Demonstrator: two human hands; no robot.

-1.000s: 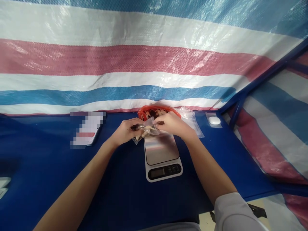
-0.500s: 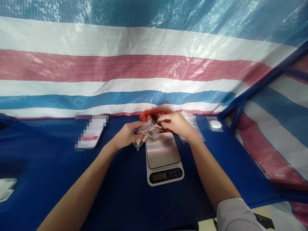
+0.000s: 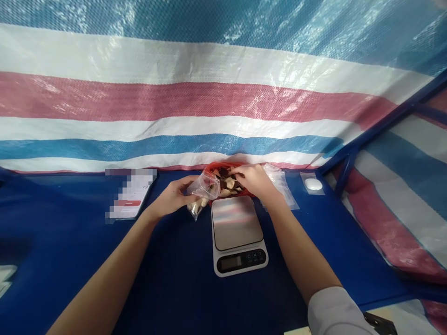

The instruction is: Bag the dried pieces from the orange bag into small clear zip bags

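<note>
My left hand (image 3: 176, 197) is closed on a small clear plastic bag (image 3: 205, 187), its mouth tilted towards the right. Pale chunky pieces (image 3: 198, 204) lie in the bottom of that bag. Just right of it, a red plastic bag (image 3: 217, 165) lies open, full of dried slices (image 3: 229, 184) in brown and cream. Over the right side of these slices is my right hand (image 3: 256, 182), its fingertips pinched together among them; what they hold, if anything, is hidden. A white kitchen scale (image 3: 237, 223) with a steel plate sits in front of the red bag.
Flat clear bags (image 3: 279, 186) lie beside my right wrist. Further right, a white oval object (image 3: 313, 184) rests on a clear packet. A phone (image 3: 134, 195), partly blurred out, is on the left of the blue table (image 3: 174, 279). A striped tarp (image 3: 174, 100) hangs behind.
My left hand has drawn the clear bag slightly left, away from the right hand, uncovering more slices. My right hand stays at the red bag, and the dark piece at its fingertips no longer stands out.
</note>
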